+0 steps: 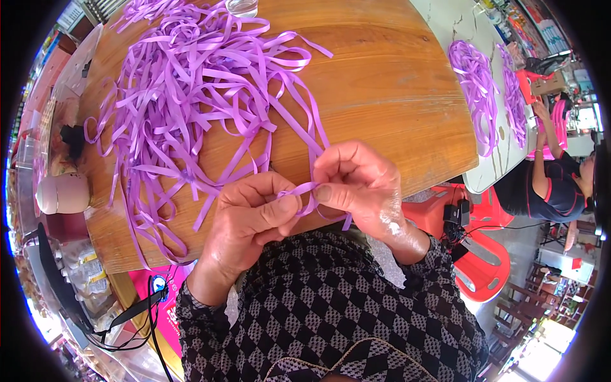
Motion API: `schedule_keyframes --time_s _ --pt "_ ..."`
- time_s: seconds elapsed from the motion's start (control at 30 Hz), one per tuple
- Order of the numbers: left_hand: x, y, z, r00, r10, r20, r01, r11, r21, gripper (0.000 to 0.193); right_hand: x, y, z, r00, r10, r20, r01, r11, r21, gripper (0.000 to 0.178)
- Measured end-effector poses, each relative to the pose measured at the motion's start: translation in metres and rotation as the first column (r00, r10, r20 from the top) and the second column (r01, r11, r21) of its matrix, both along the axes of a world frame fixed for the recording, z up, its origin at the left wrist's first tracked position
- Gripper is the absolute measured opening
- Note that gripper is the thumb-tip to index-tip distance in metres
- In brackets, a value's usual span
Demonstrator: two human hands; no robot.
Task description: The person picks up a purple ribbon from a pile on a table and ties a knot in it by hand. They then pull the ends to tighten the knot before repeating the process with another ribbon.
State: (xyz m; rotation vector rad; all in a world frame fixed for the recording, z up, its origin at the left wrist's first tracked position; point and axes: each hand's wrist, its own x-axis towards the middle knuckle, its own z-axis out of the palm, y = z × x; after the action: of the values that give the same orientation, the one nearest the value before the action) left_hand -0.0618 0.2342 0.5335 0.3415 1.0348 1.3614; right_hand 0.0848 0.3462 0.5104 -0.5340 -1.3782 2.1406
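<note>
Brown wood grain fills the counter (407,83) in front of you, its edges bowed by the lens. At its far left, just beside the edge, stands a pale pink rounded object (63,193). Next comes a tangled heap of purple ribbons (184,83), spread over the counter's left half, strands trailing toward you, with a clear vessel (242,7) at its upper right.

Your left hand (251,210) rises from the lower edge, wrist angled up and to the right, back partly toward the camera. Its thumb lies across toward the middle, pressing the ribbon (298,190) against the bent index finger, the other fingers curled beneath. That ribbon spans the small gap between your hands, near the counter's front edge, a loop hanging below. Your right hand (359,181) comes in from the lower right, wrist bent leftward, thumb pointing at the left one and pinching the same ribbon against its curled fingers.

Farther right, two purple bundles (474,89) lie on a white veined table (477,175); red stools (485,267) and another person (554,191) are beyond.
</note>
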Motion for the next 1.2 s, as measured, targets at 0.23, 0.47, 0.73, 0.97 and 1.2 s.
schedule_keyframes --time_s 0.23,0.47,0.73,0.97,1.2 --pt "0.011 0.001 0.000 0.982 0.188 -0.007 -0.188 0.980 -0.073 0.023 0.005 -0.007 0.009 0.988 0.126 0.095 -0.142 0.971 0.192 0.023" --pt "0.017 0.003 0.002 0.984 0.177 -0.009 -0.177 0.982 -0.063 0.022 -0.002 -0.002 0.004 0.999 -0.041 0.018 0.008 0.572 0.820 0.019" --pt "0.015 -0.003 0.002 0.973 0.176 -0.152 -0.177 0.984 0.003 0.020 0.004 0.004 0.008 0.992 0.113 0.051 -0.124 0.934 0.334 0.010" --pt "0.011 -0.001 -0.004 0.818 0.174 -0.548 -0.002 0.954 0.299 0.022 0.002 0.002 0.002 0.994 0.106 -0.015 -0.105 0.993 0.058 0.013" --pt "0.018 -0.003 0.001 0.754 0.362 -0.548 -0.217 0.925 0.312 0.012 0.008 0.005 0.015 0.988 0.108 0.107 -0.064 0.933 -0.354 0.021"
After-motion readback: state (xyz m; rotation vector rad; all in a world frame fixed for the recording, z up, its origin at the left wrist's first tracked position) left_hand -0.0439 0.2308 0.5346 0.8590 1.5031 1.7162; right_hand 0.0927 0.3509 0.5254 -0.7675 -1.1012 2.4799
